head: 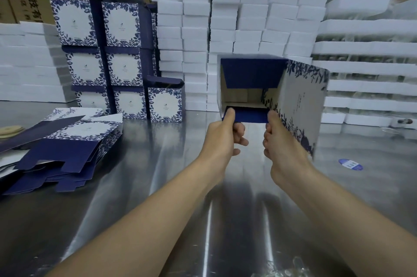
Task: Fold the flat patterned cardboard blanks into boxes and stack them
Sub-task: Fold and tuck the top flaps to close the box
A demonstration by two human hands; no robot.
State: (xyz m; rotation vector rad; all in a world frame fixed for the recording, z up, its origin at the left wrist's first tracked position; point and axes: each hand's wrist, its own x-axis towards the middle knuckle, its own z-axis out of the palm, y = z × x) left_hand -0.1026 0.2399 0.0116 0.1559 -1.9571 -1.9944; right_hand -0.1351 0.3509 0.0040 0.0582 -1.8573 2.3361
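Shiny steel worktop point(158, 186) fills the lower frame, with two bare forearms reaching up across it. At centre, the left hand point(222, 139) pinches the left end of a navy bottom flap point(250, 115), thumb on top and fingers curled beneath. The right hand point(284, 145) grips the flap's right end. Both hold the half-folded blue-and-white floral cardboard box point(300, 100), its open side facing the camera. A round blue sticker point(350, 164) lies at right. Flat patterned blanks point(67, 148) are piled at left. Behind them, at upper left, finished floral boxes point(117, 55) stand stacked in columns beside white foam blocks point(225, 17).
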